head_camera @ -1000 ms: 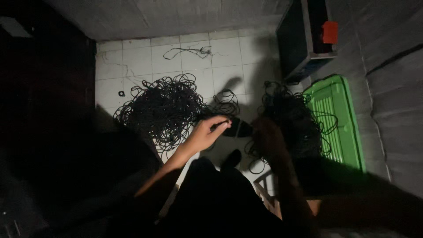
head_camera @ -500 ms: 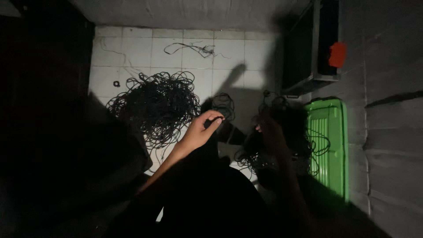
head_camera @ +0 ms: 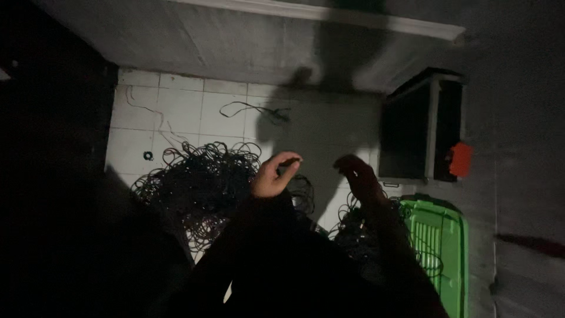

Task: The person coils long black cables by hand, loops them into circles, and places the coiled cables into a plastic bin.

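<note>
My left hand (head_camera: 272,178) is raised above a big tangle of thin black loops (head_camera: 200,182) on the white tiled floor (head_camera: 176,118). Its thumb and fingers pinch a short black band (head_camera: 289,161). My right hand (head_camera: 358,179) hangs in shadow a little to the right, fingers curled. It is too dark to see whether that hand holds anything. A smaller heap of black loops (head_camera: 353,227) lies beneath it, beside a green crate (head_camera: 450,247).
A dark open-fronted box (head_camera: 412,135) with an orange part (head_camera: 460,159) stands at the right by the wall. A stray black cord (head_camera: 253,109) and a small black ring (head_camera: 148,155) lie on the tiles. Left side is black shadow.
Both hands have risen from the loops and moved apart. The view has tilted up, showing more of the grey wall.
</note>
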